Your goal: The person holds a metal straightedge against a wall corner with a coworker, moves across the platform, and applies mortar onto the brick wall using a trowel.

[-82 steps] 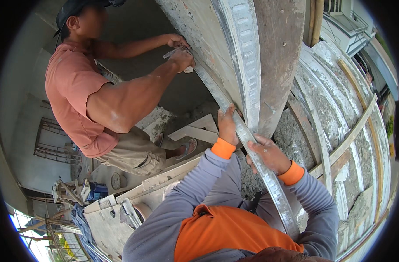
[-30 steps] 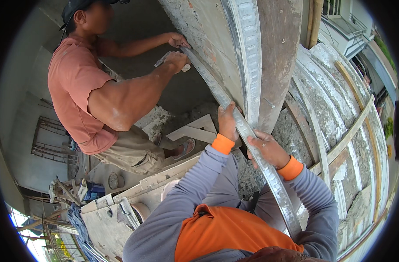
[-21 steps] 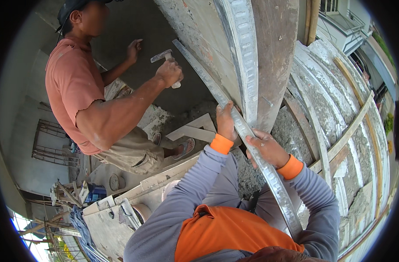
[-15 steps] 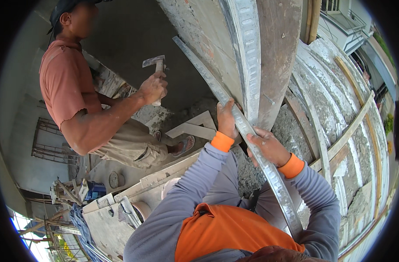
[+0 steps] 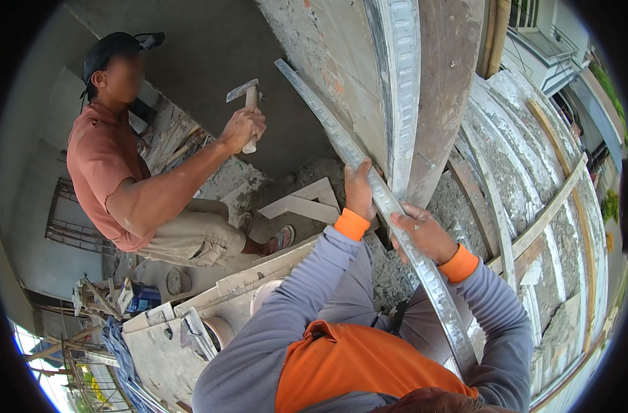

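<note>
A long perforated metal strip point(image 5: 436, 303) runs diagonally from my lap up toward the upper left, its far end free. My left hand point(image 5: 359, 189) grips it near a plastered column point(image 5: 341, 55). Lower down, my right hand point(image 5: 424, 234) is wrapped round the same strip with the thumb on top. A second metal strip point(image 5: 401, 103) lines the column beside a weathered board point(image 5: 441, 82). On the left, a co-worker in a salmon shirt point(image 5: 107, 165) holds up a hammer point(image 5: 249, 103) by its handle, clear of the strip's far end.
Curved concrete formwork point(image 5: 548, 193) with wooden slats lies to the right. Cut boards point(image 5: 300, 206) lie near the co-worker's sandalled feet. Below left are a grey bucket point(image 5: 178, 282), scrap wood and a blue container point(image 5: 145, 297). Scaffolding and a window grille are farther left; a building stands beyond.
The co-worker has let go of the strip's far end, lowered the body and moved back, leftward, with the hammer now raised apart from it. My hands keep their grip in much the same place.
</note>
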### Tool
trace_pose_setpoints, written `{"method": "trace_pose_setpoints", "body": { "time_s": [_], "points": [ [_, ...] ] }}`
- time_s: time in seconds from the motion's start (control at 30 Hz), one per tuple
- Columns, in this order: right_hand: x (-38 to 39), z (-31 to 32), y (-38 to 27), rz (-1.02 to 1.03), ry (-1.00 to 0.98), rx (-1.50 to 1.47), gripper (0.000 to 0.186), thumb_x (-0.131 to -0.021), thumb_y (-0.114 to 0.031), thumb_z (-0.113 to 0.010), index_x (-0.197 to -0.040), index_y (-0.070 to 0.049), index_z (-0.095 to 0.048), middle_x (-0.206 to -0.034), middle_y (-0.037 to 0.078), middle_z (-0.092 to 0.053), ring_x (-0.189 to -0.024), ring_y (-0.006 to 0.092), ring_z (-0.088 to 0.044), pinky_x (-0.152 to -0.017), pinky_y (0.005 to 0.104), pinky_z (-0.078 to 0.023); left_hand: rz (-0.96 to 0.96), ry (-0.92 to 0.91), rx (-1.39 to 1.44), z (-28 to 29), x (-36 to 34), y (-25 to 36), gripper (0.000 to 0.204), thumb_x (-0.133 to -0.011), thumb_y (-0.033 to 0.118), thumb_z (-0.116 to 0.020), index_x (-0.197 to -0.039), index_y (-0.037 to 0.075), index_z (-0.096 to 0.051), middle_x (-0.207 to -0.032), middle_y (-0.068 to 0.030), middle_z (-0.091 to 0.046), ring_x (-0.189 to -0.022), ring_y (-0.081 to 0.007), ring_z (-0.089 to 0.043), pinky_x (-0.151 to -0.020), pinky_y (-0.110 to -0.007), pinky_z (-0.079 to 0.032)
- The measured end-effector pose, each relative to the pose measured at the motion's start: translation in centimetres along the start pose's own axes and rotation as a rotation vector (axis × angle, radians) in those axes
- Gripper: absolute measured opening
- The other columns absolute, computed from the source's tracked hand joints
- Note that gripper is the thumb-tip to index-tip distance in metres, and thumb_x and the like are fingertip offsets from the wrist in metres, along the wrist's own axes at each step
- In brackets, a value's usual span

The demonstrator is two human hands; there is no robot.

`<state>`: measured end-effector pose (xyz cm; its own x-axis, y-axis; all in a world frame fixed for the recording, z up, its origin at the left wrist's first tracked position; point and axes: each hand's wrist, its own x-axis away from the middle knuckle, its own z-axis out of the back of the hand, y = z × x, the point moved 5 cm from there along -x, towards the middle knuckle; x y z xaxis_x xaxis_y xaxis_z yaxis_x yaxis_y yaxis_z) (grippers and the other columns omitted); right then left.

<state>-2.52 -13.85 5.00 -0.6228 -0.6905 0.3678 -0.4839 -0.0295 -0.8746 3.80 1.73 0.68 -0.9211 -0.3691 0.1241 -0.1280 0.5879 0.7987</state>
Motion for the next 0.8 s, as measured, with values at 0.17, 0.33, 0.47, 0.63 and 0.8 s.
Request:
{"method": "trace_pose_setpoints", "body": {
  "time_s": [0.17,0.33,0.47,0.63,0.8],
  "points": [
    [0.02,-0.02,-0.08,-0.009,0.0,0.01,0.037,-0.095,-0.026,-0.048,-0.129,-0.009,-0.046,-0.064,0.007,-0.057,-0.042,0.0171,-0.055,-0.041,0.0285,-0.044,0.026,-0.008,-0.003,0.1,-0.16,-0.2,0.018,-0.09,0.021,-0.056,-0.097,0.009,-0.044,-0.07,-0.0054,-0.054,-0.057,-0.0151,-0.054,-0.051,-0.031,-0.047],
    [0.22,-0.16,-0.34,0.0,0.012,0.024,0.037,-0.095,-0.026,-0.048,-0.128,-0.009,-0.046,-0.064,0.007,-0.057,-0.043,0.0167,-0.055,-0.041,0.0282,-0.044,0.009,-0.012,0.01,0.12,-0.16,-0.17,0.017,-0.09,0.02,-0.056,-0.097,0.009,-0.044,-0.07,-0.005,-0.054,-0.057,-0.0147,-0.054,-0.051,-0.03,-0.047],
    [0.29,-0.1,-0.33,-0.002,0.027,0.017,0.037,-0.095,-0.026,-0.048,-0.128,-0.009,-0.046,-0.064,0.007,-0.057,-0.043,0.0166,-0.055,-0.041,0.0281,-0.044,0.021,-0.004,-0.003,0.09,-0.1,-0.18,0.016,-0.09,0.02,-0.056,-0.096,0.009,-0.044,-0.07,-0.0048,-0.054,-0.057,-0.0148,-0.054,-0.051,-0.03,-0.047],
    [0.03,0.07,-0.04,-0.015,0.023,0.002,0.037,-0.095,-0.026,-0.048,-0.129,-0.009,-0.047,-0.063,0.007,-0.057,-0.042,0.0166,-0.054,-0.041,0.0283,-0.043,0.006,-0.009,0.009,-0.15,-0.1,-0.14,0.016,-0.09,0.02,-0.055,-0.096,0.01,-0.044,-0.069,-0.005,-0.053,-0.056,-0.0148,-0.054,-0.05,-0.03,-0.046],
    [0.03,0.03,-0.1,-0.008,0.015,-0.007,0.037,-0.095,-0.025,-0.048,-0.128,-0.009,-0.047,-0.063,0.007,-0.057,-0.042,0.0167,-0.054,-0.041,0.0283,-0.044,0.002,-0.006,0.008,-0.15,-0.08,-0.07,0.016,-0.091,0.02,-0.055,-0.096,0.01,-0.044,-0.069,-0.0049,-0.053,-0.055,-0.0147,-0.053,-0.05,-0.03,-0.046]
  ]
}}
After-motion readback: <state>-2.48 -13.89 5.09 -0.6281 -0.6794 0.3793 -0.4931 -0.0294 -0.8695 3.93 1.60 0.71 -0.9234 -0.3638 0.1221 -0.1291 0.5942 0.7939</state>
